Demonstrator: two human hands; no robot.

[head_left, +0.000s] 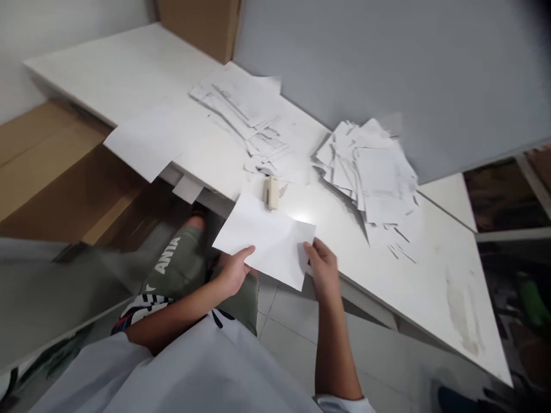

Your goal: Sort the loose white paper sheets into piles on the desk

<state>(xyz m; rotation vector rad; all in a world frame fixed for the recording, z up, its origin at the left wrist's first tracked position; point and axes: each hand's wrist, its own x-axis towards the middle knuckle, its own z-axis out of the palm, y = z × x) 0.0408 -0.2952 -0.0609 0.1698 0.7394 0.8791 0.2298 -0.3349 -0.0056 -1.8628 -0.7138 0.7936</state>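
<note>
A blank white sheet of paper (pixel 269 238) is held between both my hands over the table's front edge. My left hand (pixel 235 272) pinches its near edge, thumb on top and fingers underneath. At the sheet's right end, my right hand (pixel 322 265) grips the edge between thumb and fingers. Just beyond the sheet lies a small cream-coloured block-shaped object (pixel 272 193), whose kind I cannot make out. Farther back are loose papers (pixel 245 103), and to the right rises a messy heap of papers (pixel 379 178).
Another white sheet (pixel 144 143) overhangs the front edge of the white table (pixel 434 287) at left. An open cardboard box (pixel 51 160) stands below it. A grey panel (pixel 387 63) and a brown board (pixel 198 26) border the back. Paper scraps lie near the heap.
</note>
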